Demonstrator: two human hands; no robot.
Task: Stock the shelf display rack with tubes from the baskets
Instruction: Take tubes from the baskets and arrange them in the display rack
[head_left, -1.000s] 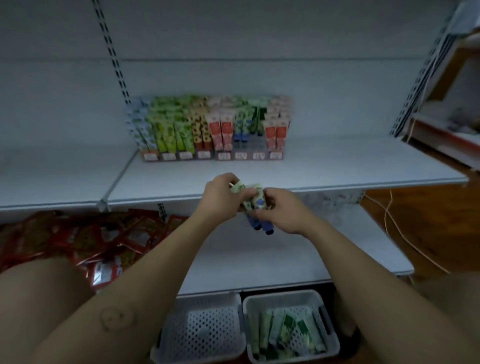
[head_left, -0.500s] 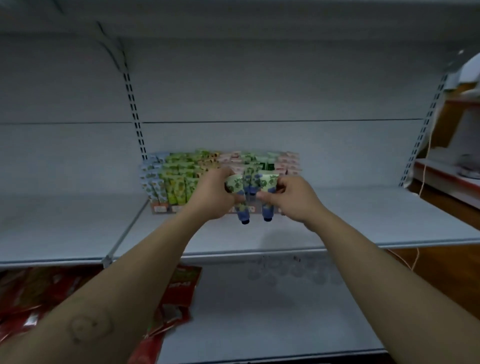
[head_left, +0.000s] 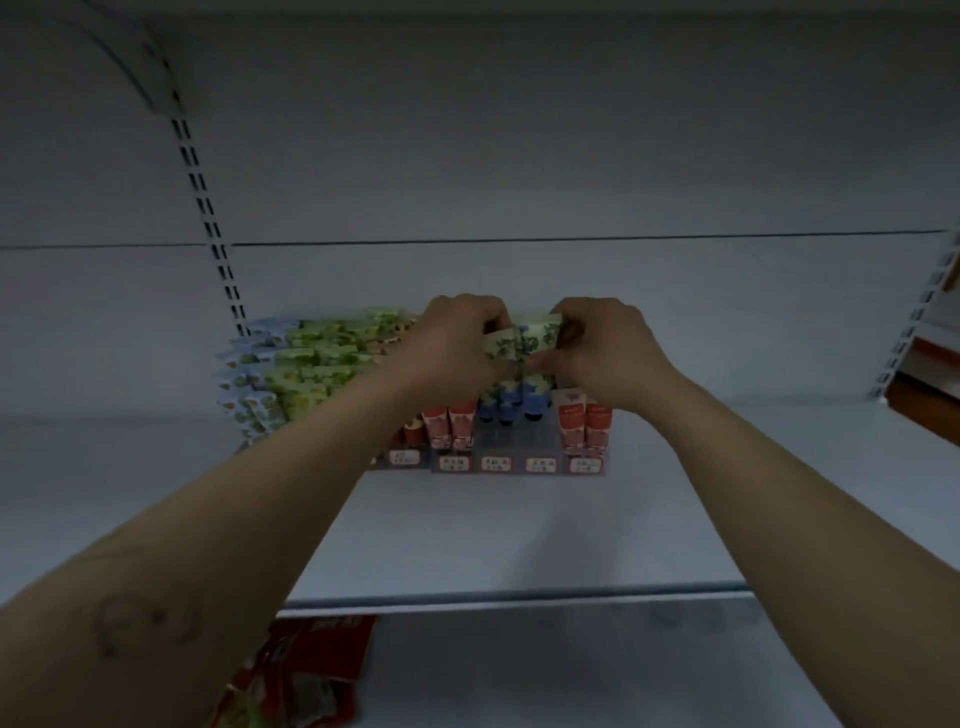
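On the white shelf (head_left: 519, 530), which fills most of the view, a display rack (head_left: 498, 462) stands against the back wall. Its front edge carries a row of small price labels (head_left: 496, 463). Green tubes (head_left: 311, 358) fill the left rows of the rack, with pale blue ones at the far left, and red tubes (head_left: 449, 428) stand at the front, beside the middle rows. Both bare forearms reach in from below. Above the middle of the rack, the left hand (head_left: 452, 348) and the right hand (head_left: 608, 353) hold together a small bunch of leaf-print tubes (head_left: 522, 343) with blue caps pointing down. The fingers of both hands are closed on this bunch, and the caps hang just over an open row of the rack. Below the shelf edge, at the left, red packets (head_left: 306, 670) lie on a lower shelf.
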